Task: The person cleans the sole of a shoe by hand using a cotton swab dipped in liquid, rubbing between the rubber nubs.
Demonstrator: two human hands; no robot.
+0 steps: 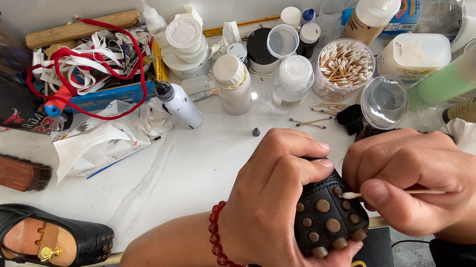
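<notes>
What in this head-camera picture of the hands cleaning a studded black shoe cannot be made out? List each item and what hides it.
- Studded black shoe, head view: most of it is hidden under the left hand and right hand.
- Cotton swab: its middle is covered by the right thumb.
- Spray bottle: nozzle cut off by the right edge.
- Second black shoe: interior filled by a wooden shoe tree.

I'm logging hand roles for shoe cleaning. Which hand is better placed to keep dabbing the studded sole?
Probably the right hand: it pinches the cotton swab, whose tip touches the black shoe's studded sole. The left hand is wrapped around that shoe, holding it.
</notes>
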